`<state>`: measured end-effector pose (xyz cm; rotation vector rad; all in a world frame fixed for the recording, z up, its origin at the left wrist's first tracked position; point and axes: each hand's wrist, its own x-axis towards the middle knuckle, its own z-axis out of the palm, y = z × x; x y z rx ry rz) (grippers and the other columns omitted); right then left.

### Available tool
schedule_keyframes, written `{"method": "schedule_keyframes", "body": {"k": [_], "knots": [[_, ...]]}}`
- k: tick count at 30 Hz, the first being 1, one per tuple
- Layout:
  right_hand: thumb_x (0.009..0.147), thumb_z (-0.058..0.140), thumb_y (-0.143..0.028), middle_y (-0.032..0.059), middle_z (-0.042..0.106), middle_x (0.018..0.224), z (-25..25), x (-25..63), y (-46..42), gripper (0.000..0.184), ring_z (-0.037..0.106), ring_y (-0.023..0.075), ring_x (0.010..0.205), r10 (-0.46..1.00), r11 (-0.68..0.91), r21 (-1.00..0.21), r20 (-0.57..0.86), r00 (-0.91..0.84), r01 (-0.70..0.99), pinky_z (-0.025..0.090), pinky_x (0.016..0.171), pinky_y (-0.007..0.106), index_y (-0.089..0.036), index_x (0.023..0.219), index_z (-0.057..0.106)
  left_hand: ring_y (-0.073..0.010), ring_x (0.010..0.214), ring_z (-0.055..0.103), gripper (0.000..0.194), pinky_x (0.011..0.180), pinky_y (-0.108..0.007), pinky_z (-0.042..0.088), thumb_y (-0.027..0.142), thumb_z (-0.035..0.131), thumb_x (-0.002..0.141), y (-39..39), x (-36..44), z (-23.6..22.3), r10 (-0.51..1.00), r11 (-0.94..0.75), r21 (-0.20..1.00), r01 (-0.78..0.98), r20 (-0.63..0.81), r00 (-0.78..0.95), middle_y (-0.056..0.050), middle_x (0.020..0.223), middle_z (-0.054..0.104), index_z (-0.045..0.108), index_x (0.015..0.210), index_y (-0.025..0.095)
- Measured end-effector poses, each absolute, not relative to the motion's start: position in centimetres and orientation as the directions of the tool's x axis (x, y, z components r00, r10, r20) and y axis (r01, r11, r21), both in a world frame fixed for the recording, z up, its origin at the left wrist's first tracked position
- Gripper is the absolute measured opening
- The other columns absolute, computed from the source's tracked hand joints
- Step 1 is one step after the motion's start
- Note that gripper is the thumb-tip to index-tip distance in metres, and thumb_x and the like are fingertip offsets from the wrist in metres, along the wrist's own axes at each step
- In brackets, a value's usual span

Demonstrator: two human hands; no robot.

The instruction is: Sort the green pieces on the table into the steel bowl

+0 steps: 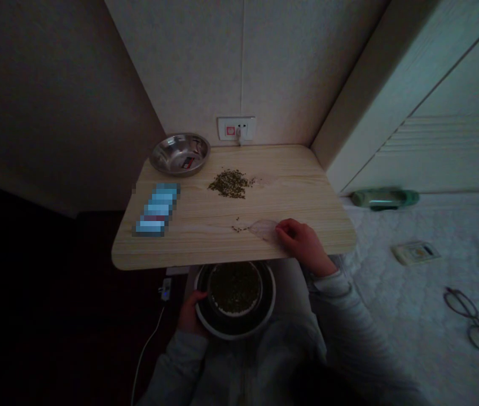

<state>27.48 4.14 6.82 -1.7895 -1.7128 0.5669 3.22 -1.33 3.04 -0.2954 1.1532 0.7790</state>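
Indoors, left hand (192, 312) on bowl (236, 328), right hand (302, 242) near grains (238, 229)

Dim room, pale patterned wall (188, 73) behind rounded light wood-grain worktop (307, 197). White quilted bedding (395, 299) right, dark floor (99, 327) left.

Light is dim, sinking to near black beyond the left edge of the tabletop (307, 194) and shading the bowl (236, 326) below its near edge, while coarse pixel blocks hide the glowing phone (157, 208).
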Motion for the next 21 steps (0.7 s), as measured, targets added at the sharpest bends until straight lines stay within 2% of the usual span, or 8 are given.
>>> {"method": "schedule_keyframes", "body": {"k": [4,8,12,16,21], "knots": [[0.072,0.043,-0.029,0.0003,0.058,0.06,7.0,28.3,4.6,0.018,0.05,0.0093,0.053,0.994,0.005,-0.652,0.087,0.069,0.758,0.034,0.05,0.019,-0.016,0.073,0.056,-0.0279,0.081,0.057,0.017,0.077,-0.041,0.041,0.011,0.044,0.058,-1.2,3.4,3.3,0.395,0.725,0.207,-0.657,-0.906,0.15,-0.01,0.051,0.063,0.061,0.054,0.01],[0.073,0.043,-0.029,0.0011,0.058,0.063,7.1,28.9,5.6,0.018,0.05,0.0098,0.056,0.995,0.017,-0.641,0.087,0.051,0.767,0.035,0.052,0.02,-0.016,0.075,0.055,-0.0273,0.079,0.058,0.015,0.075,-0.04,0.042,0.01,0.046,0.057,-1.2,3.4,3.1,0.41,0.716,0.219,-0.662,-0.901,0.145,-0.01,0.053,0.064,0.061,0.054,0.01],[0.074,0.042,-0.03,0.0006,0.057,0.063,7.2,29.6,7.4,0.019,0.049,0.0097,0.056,0.996,0.057,-0.61,0.094,0.001,0.79,0.034,0.053,0.02,-0.016,0.075,0.055,-0.0282,0.077,0.059,0.015,0.071,-0.044,0.044,0.011,0.046,0.057,-1.3,3.2,2.6,0.375,0.733,0.203,-0.65,-0.917,0.136,-0.009,0.054,0.064,0.061,0.055,0.012],[0.075,0.041,-0.03,0.0007,0.057,0.065,7.2,30.4,9.8,0.02,0.049,0.0097,0.057,0.994,0.093,-0.553,0.1,-0.044,0.828,0.034,0.053,0.02,-0.016,0.077,0.055,-0.0273,0.071,0.06,0.016,0.067,-0.042,0.046,0.012,0.048,0.058,-1.4,3.0,2.3,0.432,0.737,0.277,-0.616,-0.895,0.114,-0.007,0.047,0.062,0.057,0.045,0.015],[0.075,0.041,-0.029,0.0039,0.059,0.074,7.3,31.5,13.1,0.021,0.051,0.0113,0.065,0.99,0.129,-0.491,0.12,-0.08,0.862,0.036,0.059,0.022,-0.015,0.081,0.055,-0.0263,0.069,0.06,0.02,0.065,-0.041,0.046,0.01,0.047,0.059,-1.5,3.1,2.5,0.462,0.743,0.31,-0.593,-0.878,0.12,-0.005,0.042,0.06,0.056,0.042,0.016]]}}
